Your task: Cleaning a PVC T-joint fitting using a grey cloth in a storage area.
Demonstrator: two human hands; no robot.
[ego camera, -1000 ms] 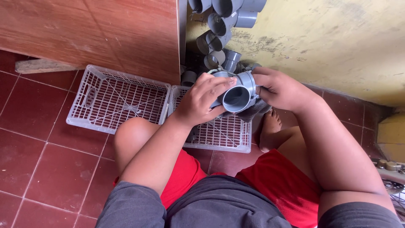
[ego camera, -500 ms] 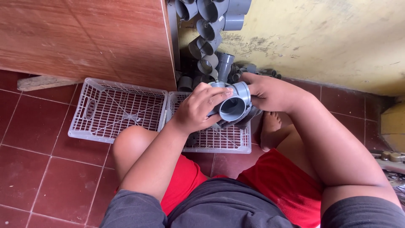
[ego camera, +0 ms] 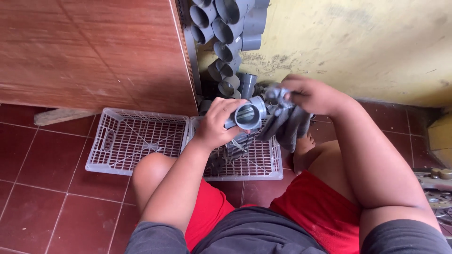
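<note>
My left hand [ego camera: 217,123] grips a grey plastic pipe fitting [ego camera: 248,115] with its round mouth facing me, held above the right white plastic crate [ego camera: 266,164]. My right hand [ego camera: 311,94] holds a dark grey cloth [ego camera: 288,123] that hangs down beside the fitting and touches its right side. Another dark fitting [ego camera: 235,146] lies in the crate under my hands.
A second white crate [ego camera: 136,140] lies upside down to the left on the red tiled floor [ego camera: 42,183]. Several grey pipe fittings [ego camera: 226,28] are stacked in the corner between a brown wooden panel [ego camera: 94,51] and a yellow wall [ego camera: 358,42]. My bare foot [ego camera: 302,153] rests beside the crate.
My right hand has drawn away from the fitting to the right with the cloth, which now hangs loose. The fitting has turned slightly in my left hand. The view has shifted downward.
</note>
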